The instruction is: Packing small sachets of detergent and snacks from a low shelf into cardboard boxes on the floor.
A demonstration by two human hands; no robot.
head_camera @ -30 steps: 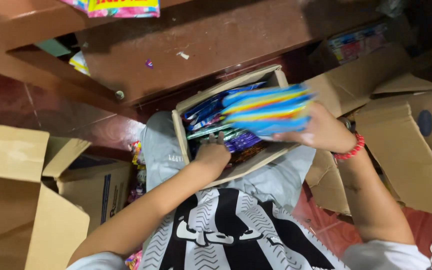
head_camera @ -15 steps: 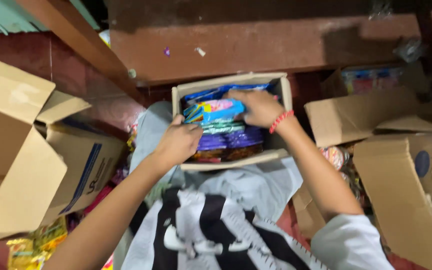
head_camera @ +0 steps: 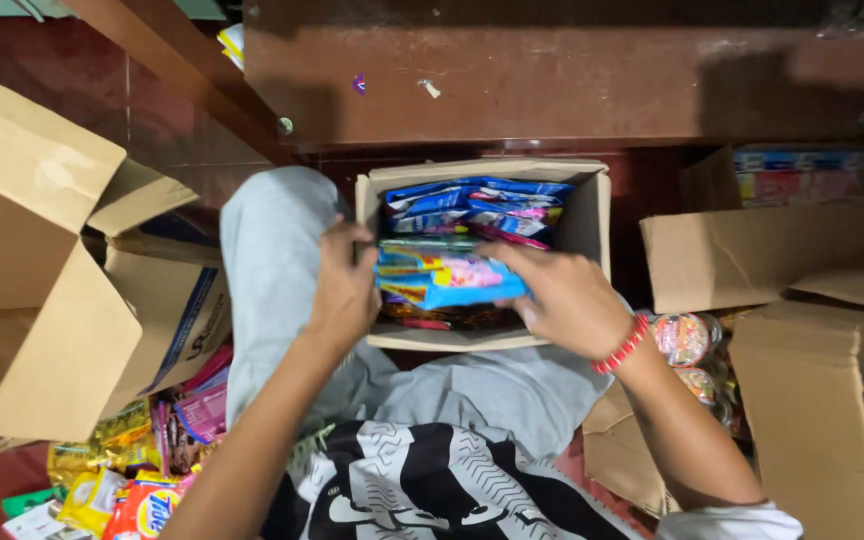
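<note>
An open cardboard box (head_camera: 587, 215) rests between my knees, packed with colourful snack packets, blue ones at the back (head_camera: 472, 205). My left hand (head_camera: 345, 290) grips the left end of a blue and yellow packet (head_camera: 447, 278) lying across the top of the box. My right hand (head_camera: 564, 298), with a red bead bracelet on the wrist, holds the same packet's right end. Darker packets lie under it at the box's near edge.
A large open carton (head_camera: 32, 260) stands at the left with a smaller one beside it (head_camera: 177, 300). Loose packets (head_camera: 132, 480) lie on the floor at lower left. More open cartons (head_camera: 772, 250) and round cups (head_camera: 687, 345) are at the right. A dark wooden bench (head_camera: 572, 85) runs ahead.
The striped packet that my right hand held above the box has come down onto its contents. Both hands now hold it there, and the view has swung to the left.
</note>
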